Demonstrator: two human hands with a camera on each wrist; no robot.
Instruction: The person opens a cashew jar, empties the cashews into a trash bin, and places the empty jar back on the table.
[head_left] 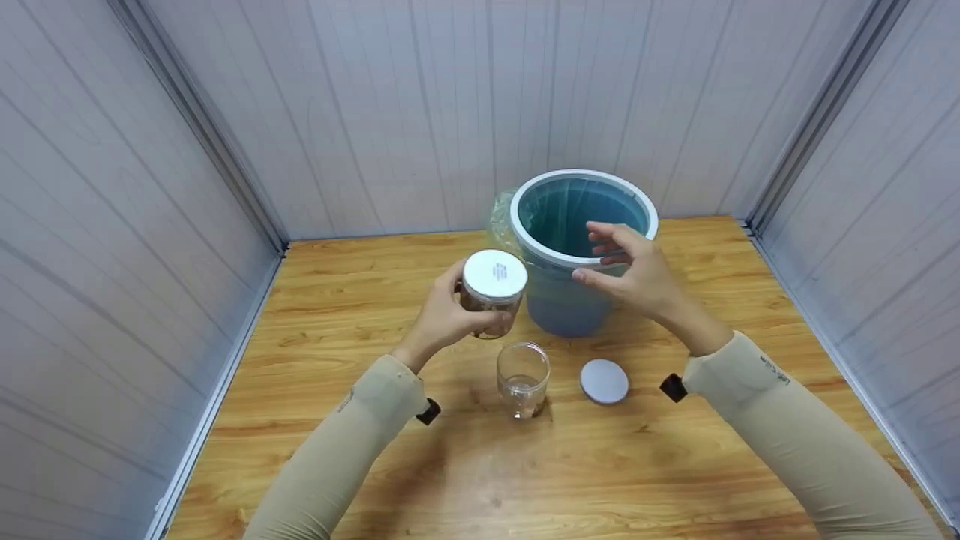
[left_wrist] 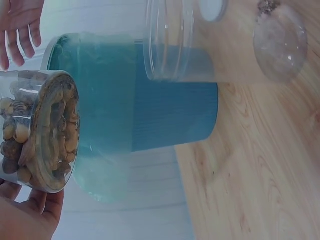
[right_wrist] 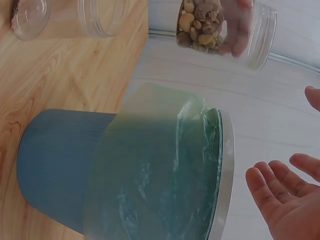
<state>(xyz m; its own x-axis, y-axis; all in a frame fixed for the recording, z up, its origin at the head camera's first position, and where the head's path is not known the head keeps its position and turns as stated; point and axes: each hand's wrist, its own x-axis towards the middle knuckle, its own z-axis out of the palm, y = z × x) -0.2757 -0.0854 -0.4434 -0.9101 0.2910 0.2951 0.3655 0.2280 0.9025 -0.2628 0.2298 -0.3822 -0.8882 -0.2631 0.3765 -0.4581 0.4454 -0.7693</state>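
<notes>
While our left hand (head_left: 447, 313) grips the lidded jar (head_left: 495, 289) roughly upright left of the bin (head_left: 568, 296), our right hand (head_left: 636, 271) hovers empty above it, fingers loosely bent.

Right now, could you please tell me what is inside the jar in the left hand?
Brown and tan, stone-like lumps show through the clear jar. Outer lumps hide the middle of the pile, and the white lid blocks the view from above.

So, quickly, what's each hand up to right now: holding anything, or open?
Left hand: closed around the white-lidded jar.
Right hand: open, holding nothing.
</notes>
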